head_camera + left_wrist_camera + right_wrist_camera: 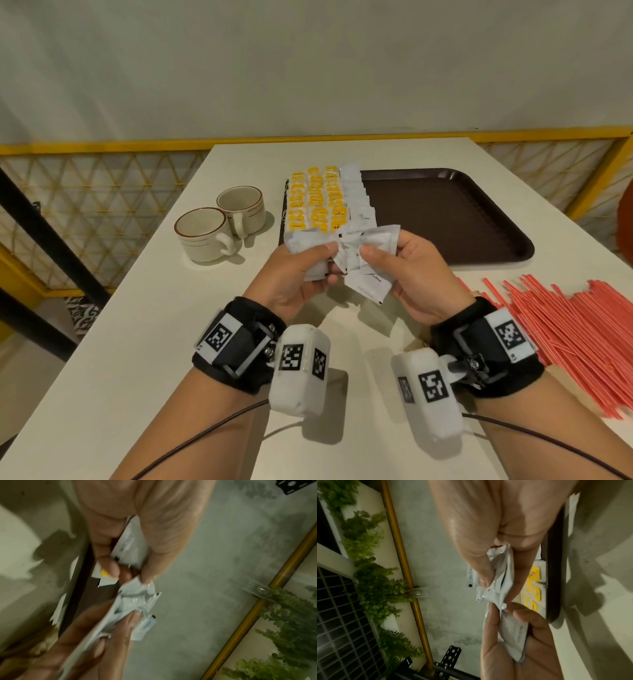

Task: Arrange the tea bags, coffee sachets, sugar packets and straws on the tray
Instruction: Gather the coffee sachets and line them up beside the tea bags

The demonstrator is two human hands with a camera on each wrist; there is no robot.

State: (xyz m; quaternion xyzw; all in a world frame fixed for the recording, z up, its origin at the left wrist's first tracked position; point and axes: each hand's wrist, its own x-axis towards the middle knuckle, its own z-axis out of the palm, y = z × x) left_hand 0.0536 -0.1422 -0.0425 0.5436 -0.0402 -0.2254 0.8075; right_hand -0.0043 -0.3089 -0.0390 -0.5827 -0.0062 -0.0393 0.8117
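Both hands hold a bunch of white coffee sachets (pixel 346 255) above the table, just in front of the brown tray (pixel 455 219). My left hand (pixel 301 274) grips the left part of the bunch (pixel 130 547), thumb on top. My right hand (pixel 407 270) pinches the right part (pixel 498 582). On the tray's left end lie rows of yellow tea bags (pixel 317 198) and a column of white sachets (pixel 356 198). Red straws (pixel 575 335) lie in a heap on the table at the right.
Two cream cups (pixel 219 226) stand left of the tray. The white table (pixel 137 342) ends at a yellow railing with mesh on the left and behind. The right part of the tray is bare.
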